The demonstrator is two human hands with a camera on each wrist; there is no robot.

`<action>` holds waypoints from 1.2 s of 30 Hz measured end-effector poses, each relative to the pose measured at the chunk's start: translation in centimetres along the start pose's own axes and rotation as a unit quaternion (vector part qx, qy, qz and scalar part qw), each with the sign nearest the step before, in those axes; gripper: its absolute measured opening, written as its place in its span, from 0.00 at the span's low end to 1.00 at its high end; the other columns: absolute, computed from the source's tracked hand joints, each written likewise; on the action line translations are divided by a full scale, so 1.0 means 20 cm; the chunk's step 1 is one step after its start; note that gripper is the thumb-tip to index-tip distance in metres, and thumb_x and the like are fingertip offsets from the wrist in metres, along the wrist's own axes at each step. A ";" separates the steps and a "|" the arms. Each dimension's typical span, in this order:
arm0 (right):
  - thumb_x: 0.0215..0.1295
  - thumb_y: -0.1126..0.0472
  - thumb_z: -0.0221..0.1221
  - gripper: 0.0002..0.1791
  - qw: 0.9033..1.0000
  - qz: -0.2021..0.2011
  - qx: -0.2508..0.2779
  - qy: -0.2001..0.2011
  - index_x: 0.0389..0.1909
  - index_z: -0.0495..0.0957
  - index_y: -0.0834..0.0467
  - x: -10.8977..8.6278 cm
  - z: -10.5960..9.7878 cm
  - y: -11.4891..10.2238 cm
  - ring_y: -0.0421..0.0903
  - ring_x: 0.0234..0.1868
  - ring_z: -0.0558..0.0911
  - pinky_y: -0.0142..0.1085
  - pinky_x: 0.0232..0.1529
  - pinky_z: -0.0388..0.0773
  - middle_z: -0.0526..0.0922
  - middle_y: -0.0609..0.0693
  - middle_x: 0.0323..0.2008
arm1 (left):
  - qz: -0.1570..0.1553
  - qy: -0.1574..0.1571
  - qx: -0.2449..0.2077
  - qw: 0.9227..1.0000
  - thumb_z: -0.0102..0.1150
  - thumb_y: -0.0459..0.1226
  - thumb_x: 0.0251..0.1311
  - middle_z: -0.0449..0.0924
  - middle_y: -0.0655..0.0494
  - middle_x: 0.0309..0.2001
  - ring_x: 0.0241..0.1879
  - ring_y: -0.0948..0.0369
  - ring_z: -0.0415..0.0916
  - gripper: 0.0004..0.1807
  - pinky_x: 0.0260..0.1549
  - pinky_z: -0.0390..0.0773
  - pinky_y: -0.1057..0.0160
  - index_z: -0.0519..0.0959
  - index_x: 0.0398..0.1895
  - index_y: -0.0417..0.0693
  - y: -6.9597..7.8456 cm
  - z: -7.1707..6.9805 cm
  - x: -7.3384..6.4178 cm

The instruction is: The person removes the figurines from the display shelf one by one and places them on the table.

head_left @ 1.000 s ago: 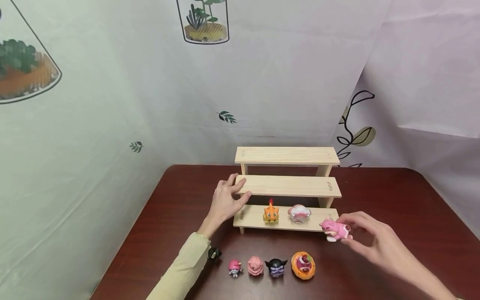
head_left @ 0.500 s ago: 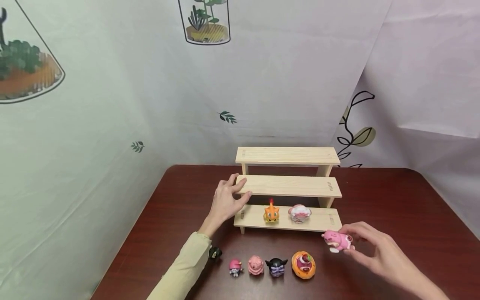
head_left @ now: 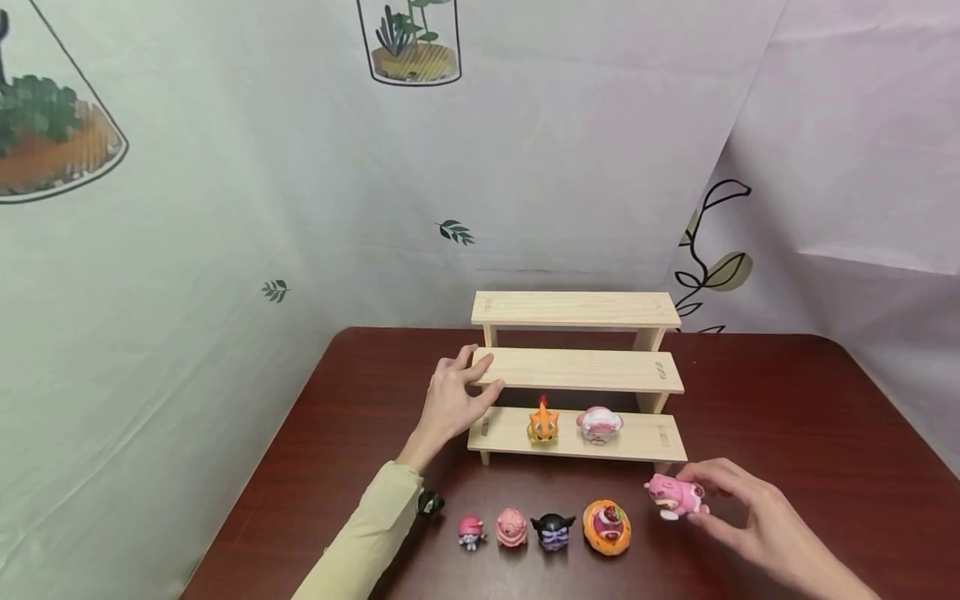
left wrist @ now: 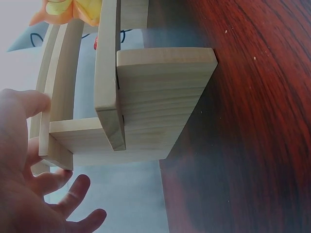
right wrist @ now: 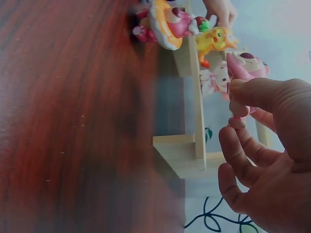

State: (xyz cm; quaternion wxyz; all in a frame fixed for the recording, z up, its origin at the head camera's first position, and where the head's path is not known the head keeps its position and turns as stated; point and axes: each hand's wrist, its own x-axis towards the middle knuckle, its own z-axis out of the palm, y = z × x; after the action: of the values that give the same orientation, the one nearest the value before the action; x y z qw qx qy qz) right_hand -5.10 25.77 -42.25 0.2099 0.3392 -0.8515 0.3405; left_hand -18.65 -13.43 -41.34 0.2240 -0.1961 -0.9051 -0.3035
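Note:
My left hand (head_left: 450,402) grips the left end of the middle board of a three-tier wooden display stand (head_left: 577,369), the thumb on one face and fingers curled at the board's end (left wrist: 58,158). My right hand (head_left: 757,512) pinches a small pink bear figurine (head_left: 677,496) between thumb and fingertips, in front of the stand's lower right corner. The right wrist view shows the bear's muzzle (right wrist: 248,58) beyond the thumb. An orange dragon-like figurine (head_left: 543,426) and a white-and-pink figurine (head_left: 599,425) sit on the lowest board.
Along the table (head_left: 337,517) before the stand stand a pink-capped figurine (head_left: 470,533), a round pink one (head_left: 512,528), a black-and-purple one (head_left: 553,532) and an orange ring-shaped one (head_left: 607,528). A dark figurine (head_left: 431,504) is partly hidden by the left sleeve (head_left: 367,533). Patterned cloth hangs behind.
My right hand has drawn the pink bear figurine down toward the front, away from the lowest board's right end. My left hand keeps its place on the stand.

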 end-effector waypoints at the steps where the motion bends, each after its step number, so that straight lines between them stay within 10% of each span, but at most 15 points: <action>1: 0.33 0.77 0.76 0.38 1.000 0.003 0.000 -0.001 0.49 0.79 0.48 0.00 0.00 0.00 0.32 0.42 0.78 0.22 0.43 0.73 0.80 0.37 0.44 | 0.001 0.001 0.000 1.000 0.65 0.49 0.58 0.75 0.40 0.61 0.51 0.38 0.72 0.27 0.44 0.72 0.36 0.84 0.57 0.45 0.00 0.00 0.00; 36: 0.37 0.73 0.77 0.34 0.999 0.029 -0.023 -0.014 0.48 0.81 0.46 -0.16 0.15 0.09 0.34 0.39 0.78 0.20 0.44 0.68 0.78 0.35 0.43 | 0.006 0.010 0.009 1.000 0.65 0.50 0.58 0.76 0.43 0.61 0.49 0.39 0.73 0.27 0.41 0.74 0.39 0.84 0.57 0.46 -0.01 0.01 0.00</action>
State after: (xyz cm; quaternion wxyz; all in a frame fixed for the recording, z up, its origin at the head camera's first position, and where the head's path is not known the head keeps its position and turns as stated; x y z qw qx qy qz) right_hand -4.55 25.90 -47.03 0.1960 0.3143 -0.8712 0.3221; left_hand -18.77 -13.51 -41.56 0.2369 -0.1964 -0.9042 -0.2962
